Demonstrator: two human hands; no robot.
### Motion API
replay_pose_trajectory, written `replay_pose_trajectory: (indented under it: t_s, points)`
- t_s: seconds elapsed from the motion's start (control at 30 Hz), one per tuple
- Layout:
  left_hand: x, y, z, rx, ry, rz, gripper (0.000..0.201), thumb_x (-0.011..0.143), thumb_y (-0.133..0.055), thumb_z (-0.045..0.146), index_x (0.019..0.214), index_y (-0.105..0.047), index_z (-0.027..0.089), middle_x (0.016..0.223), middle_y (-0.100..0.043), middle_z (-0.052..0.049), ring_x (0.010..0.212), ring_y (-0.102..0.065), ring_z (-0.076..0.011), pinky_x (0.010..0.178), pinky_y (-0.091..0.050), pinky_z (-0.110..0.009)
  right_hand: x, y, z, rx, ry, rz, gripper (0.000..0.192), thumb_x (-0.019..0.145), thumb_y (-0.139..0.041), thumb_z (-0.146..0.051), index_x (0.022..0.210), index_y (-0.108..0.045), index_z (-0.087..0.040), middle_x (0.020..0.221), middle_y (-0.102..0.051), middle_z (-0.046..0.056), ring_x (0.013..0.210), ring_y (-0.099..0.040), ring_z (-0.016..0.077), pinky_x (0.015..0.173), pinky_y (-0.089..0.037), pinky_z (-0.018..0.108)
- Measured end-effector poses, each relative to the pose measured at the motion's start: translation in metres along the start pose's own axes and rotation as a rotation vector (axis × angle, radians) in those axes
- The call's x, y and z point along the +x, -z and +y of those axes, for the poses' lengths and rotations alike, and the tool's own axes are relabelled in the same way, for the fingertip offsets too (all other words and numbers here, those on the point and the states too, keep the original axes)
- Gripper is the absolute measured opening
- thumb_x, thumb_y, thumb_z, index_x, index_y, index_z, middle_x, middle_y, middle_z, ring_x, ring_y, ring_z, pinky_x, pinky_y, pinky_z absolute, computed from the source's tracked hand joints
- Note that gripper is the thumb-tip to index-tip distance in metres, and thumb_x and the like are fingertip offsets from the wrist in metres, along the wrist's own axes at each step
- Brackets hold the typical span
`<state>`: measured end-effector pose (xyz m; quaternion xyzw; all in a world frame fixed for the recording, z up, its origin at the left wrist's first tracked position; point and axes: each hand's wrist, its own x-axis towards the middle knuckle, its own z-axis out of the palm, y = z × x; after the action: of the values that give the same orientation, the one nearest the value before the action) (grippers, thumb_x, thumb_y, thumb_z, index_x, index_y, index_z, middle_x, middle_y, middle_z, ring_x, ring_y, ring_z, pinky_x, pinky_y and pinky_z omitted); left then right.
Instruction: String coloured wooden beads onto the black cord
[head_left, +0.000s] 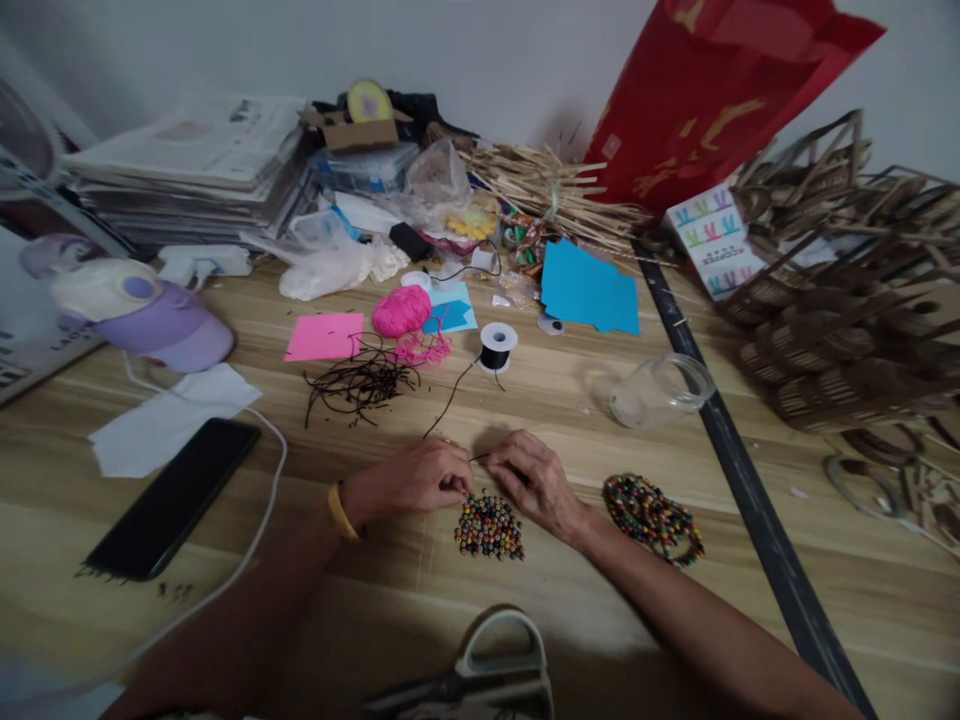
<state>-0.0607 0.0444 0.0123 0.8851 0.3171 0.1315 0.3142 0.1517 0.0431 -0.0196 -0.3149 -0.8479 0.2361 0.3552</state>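
Centre of frame: should my left hand [431,476] slacken, the cord [478,458] between my hands could slip; the beads [489,528], piled just below, could scatter if my right hand [534,484] dropped onto them. Pose: left forearm enters from lower left, fingers curled, their hold unconfirmed; right forearm enters from lower right, fingertips apparently pinched closed on the cord.

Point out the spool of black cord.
In the head view, the spool of black cord sits near the middle of the table, right of the pink yarn and beyond the hands.
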Motion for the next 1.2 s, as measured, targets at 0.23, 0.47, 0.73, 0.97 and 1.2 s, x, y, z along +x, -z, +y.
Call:
replay_pose_trajectory:
  t_s: [0.23, 0.47, 0.73, 0.97, 1.2]
  points:
    - [0.0008, -0.0005, 0.0009, 0.024, 0.024, -0.030, 0.010, 0.073, -0.062, 0.009, 0.071, -0.069, 0.017, 0.065, -0.063, 0.000, 0.066, -0.057, -0.0132, 0.065, -0.041, -0.022, 0.0005, -0.0001, 0.0006, 0.010, 0.032, 0.008, 0.014, 0.093, -0.049, -0.023, 0.089, -0.061, -0.018, 0.080, -0.063, 0.006, 0.078, -0.055, 0.0190, 0.071, -0.046, 0.033]
    - [-0.0012, 0.0031, -0.0014, -0.054, 0.062, -0.082, 0.017, 0.069, -0.059, 0.005, 0.073, -0.070, 0.017, 0.065, -0.065, 0.001, 0.060, -0.056, -0.0104, 0.061, -0.041, -0.019, -0.0004, -0.0017, 0.0027, 0.019, 0.052, 0.004, 0.012, 0.093, -0.050, -0.020, 0.090, -0.061, -0.018, 0.082, -0.063, 0.007, 0.081, -0.056, 0.0189, 0.074, -0.047, 0.033]
    - [0.0008, 0.0027, -0.0002, 0.000, 0.039, -0.134, 0.015, 0.071, -0.059, 0.005, 0.070, -0.071, 0.015, 0.067, -0.065, -0.002, 0.066, -0.057, -0.0126, 0.068, -0.041, -0.022, 0.0007, -0.0006, 0.0014, 0.013, 0.059, 0.006, 0.014, 0.094, -0.048, -0.021, 0.092, -0.062, -0.018, 0.083, -0.063, 0.007, 0.081, -0.056, 0.0186, 0.074, -0.048, 0.033]
    - [0.0001, 0.0022, 0.0016, 0.012, 0.025, -0.132, 0.016, 0.076, -0.058, 0.007, 0.071, -0.071, 0.015, 0.068, -0.065, -0.002, 0.070, -0.058, -0.0139, 0.072, -0.040, -0.023, 0.0005, -0.0013, 0.0009, 0.023, 0.044, -0.002, 0.013, 0.094, -0.047, -0.022, 0.090, -0.059, -0.018, 0.080, -0.060, 0.007, 0.077, -0.054, 0.0185, 0.072, -0.046, 0.032]
    - [0.0018, -0.0007, -0.0031, -0.194, 0.133, -0.005, 0.011, 0.072, -0.061, 0.008, 0.072, -0.071, 0.013, 0.069, -0.068, -0.002, 0.064, -0.057, -0.0109, 0.065, -0.041, -0.020, 0.0005, -0.0008, 0.0006, 0.067, 0.005, -0.011, 0.011, 0.093, -0.046, -0.020, 0.088, -0.056, -0.019, 0.080, -0.057, 0.006, 0.077, -0.051, 0.0180, 0.070, -0.044, 0.031]
